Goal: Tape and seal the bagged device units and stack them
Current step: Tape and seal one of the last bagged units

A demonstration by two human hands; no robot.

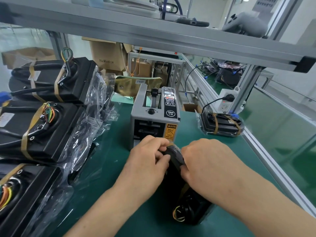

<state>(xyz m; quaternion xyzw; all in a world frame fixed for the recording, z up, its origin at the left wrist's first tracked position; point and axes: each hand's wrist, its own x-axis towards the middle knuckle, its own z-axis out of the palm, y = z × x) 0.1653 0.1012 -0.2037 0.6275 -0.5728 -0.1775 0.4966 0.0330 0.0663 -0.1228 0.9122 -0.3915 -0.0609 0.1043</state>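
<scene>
The left grip point(147, 156) clenches the bagged device unit point(173, 177) from 9 o'clock, the right grip point(203, 161) from 3 o'clock; tape dispenser point(153, 117) at 12 o'clock.

box point(106, 55): brown cardboard, marked 75x36x40 CM, at back
socket point(224, 106): white, on frame post point(244, 86), black plug point(229, 98) in
mat point(189, 132): green

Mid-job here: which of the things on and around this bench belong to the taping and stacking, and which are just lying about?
In the job:
- bagged unit, gripped by left hand and right hand
- tape dispenser
- left-side units, bagged and banded
- taped unit at right

Lying about:
- cardboard boxes behind
- grey controller overhead
- cable bundles on the far bench
</scene>
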